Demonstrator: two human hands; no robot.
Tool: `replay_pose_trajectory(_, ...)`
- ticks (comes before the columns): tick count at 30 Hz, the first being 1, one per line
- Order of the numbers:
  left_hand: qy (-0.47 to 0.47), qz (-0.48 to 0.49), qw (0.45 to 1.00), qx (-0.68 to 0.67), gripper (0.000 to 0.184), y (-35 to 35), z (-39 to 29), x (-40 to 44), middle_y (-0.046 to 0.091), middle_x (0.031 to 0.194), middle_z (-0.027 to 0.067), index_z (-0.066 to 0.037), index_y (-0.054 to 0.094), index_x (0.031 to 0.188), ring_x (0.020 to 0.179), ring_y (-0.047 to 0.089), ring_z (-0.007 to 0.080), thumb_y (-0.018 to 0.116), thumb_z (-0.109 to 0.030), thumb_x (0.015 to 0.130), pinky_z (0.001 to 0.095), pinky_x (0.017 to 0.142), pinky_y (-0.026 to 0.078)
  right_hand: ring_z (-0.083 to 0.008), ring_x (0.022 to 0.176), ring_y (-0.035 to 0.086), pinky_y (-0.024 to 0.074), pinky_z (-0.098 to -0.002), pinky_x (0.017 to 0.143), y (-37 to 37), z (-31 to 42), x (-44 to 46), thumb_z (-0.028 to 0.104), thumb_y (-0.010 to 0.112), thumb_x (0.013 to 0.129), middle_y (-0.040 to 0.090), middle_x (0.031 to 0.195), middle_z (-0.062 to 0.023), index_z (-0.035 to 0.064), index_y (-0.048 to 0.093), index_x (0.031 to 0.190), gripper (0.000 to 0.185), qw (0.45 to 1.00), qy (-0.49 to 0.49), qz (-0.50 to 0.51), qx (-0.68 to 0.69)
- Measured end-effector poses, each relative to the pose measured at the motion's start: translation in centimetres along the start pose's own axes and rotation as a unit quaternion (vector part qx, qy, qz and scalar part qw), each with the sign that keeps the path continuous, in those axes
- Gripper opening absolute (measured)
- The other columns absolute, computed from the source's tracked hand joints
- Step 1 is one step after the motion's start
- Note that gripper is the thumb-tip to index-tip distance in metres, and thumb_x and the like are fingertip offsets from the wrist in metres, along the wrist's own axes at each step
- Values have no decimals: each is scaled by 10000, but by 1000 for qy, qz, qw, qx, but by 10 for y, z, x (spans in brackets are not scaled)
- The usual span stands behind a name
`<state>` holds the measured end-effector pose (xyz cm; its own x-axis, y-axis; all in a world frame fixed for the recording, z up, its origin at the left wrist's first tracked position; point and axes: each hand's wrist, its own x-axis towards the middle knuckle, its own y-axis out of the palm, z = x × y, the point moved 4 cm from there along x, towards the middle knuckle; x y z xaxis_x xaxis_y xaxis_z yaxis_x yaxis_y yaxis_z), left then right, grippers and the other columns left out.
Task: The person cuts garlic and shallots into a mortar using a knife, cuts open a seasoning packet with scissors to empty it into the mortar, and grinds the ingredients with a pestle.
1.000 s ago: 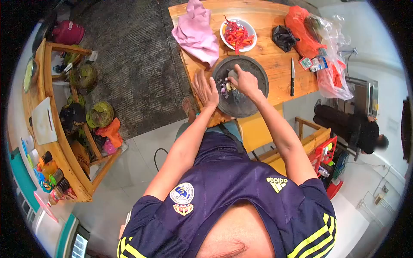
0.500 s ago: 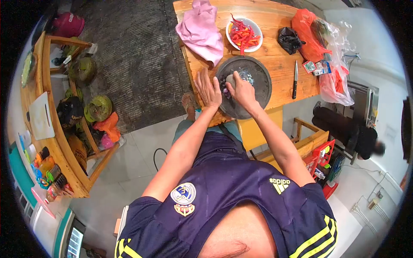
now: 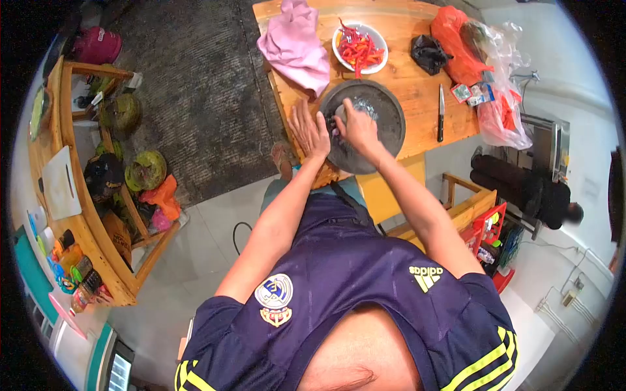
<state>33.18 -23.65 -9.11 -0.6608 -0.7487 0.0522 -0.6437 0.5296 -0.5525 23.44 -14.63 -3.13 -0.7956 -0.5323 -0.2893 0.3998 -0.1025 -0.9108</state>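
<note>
A round, dark stone mortar (image 3: 386,140), wide and shallow, sits near the front left of the wooden table. My right hand (image 3: 360,133) is closed around a grey stone pestle (image 3: 341,112), mostly hidden by the fingers, and presses it into the mortar's left half. Pale, shiny bits (image 3: 366,107) and small purplish pieces lie in the mortar around it. With fingers stretched out, my left hand (image 3: 310,133) rests against the mortar's left rim. Just beyond the mortar stands a white bowl (image 3: 385,47) of red chillies (image 3: 360,52), some of them yellowish.
A pink cloth (image 3: 297,45) lies at the table's left. To the right are a knife (image 3: 441,114), a black plastic bag (image 3: 429,55), an orange bag (image 3: 454,42), small packets (image 3: 481,94) and a clear bag (image 3: 502,130). A person in dark clothes (image 3: 531,192) is at the right.
The whole view has shifted slightly, so the table things appear a little further left and up. My right hand still grips the pestle, and my left hand stays at the rim.
</note>
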Motion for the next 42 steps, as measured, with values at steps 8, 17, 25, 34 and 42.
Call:
replay_pose_trajectory(8, -22, 8, 999, -35, 563, 4, 6, 0, 369, 1450, 175, -22, 336, 1422, 1399, 220, 350, 341, -363, 973, 519, 1142, 71, -402, 752, 651, 505, -494, 676, 3, -22, -9, 417, 635, 813, 662, 849, -220, 62, 483, 1158, 518, 997, -31, 43, 64)
replay_pose_trajectory(17, -21, 23, 999, -13, 555, 6, 5, 4, 363, 1451, 180, -18, 353, 1409, 1394, 226, 357, 341, -351, 966, 533, 1136, 78, -375, 651, 650, 519, -471, 546, 11, 13, -46, 302, 602, 876, 641, 752, -172, 132, 462, 1061, 287, 995, -73, -7, -61)
replay_pose_trajectory(25, -21, 31, 999, -18, 573, 4, 5, -4, 355, 1460, 175, -14, 358, 1407, 1395, 220, 364, 325, -384, 971, 545, 1130, 77, -436, 759, 646, 513, -538, 676, 0, -14, 14, 327, 650, 825, 651, 815, -259, 85, 440, 1147, 454, 998, -43, 14, 35)
replay_pose_trajectory(34, -20, 25, 999, -24, 575, 10, 10, -7, 352, 1464, 172, -8, 355, 1408, 1399, 215, 362, 357, -375, 965, 518, 1139, 73, -133, 515, 528, 425, -299, 453, -14, -55, 35, 511, 648, 825, 573, 657, -61, 32, 509, 973, 521, 925, 134, 232, 270)
replay_pose_trajectory(42, -10, 22, 1000, -12, 555, 4, 3, 3, 366, 1444, 181, -26, 351, 1406, 1386, 231, 363, 378, -354, 959, 529, 1133, 85, -175, 644, 562, 458, -328, 562, -38, -114, -18, 497, 660, 828, 606, 783, -105, 25, 543, 931, 497, 940, 174, 86, 279)
